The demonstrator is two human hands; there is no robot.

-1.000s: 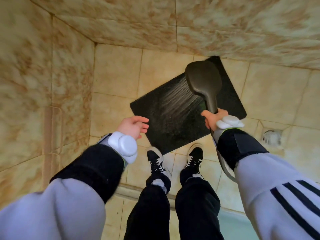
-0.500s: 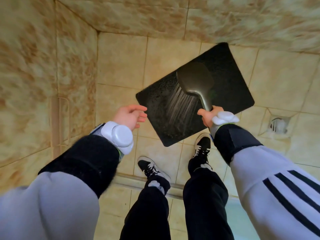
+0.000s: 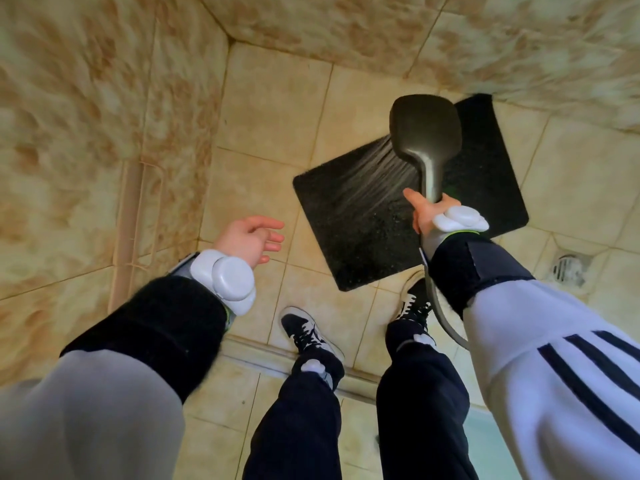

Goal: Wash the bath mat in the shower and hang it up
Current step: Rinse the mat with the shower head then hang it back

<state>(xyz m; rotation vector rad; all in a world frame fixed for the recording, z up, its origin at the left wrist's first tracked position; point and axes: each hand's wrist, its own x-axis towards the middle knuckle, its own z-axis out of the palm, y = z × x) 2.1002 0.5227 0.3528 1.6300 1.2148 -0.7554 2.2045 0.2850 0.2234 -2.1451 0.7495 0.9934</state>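
The right grip [image 3: 424, 213] is curled round the handle of the dark shower head [image 3: 426, 129], which rises above it and throws water [image 3: 370, 178] down to the left onto the black bath mat [image 3: 349, 230]. The mat lies flat on the tiled shower floor [image 3: 270, 109], below and beyond that grip. The left grip [image 3: 247, 239] hovers just left of the mat, fingers loosely spread, holding nothing. A floor drain [image 3: 568, 270] sits right of the right grip.

No words or numbers can be read anywhere. The only mark is three black stripes on the white cloth sleeve [image 3: 519, 344] of the right arm.
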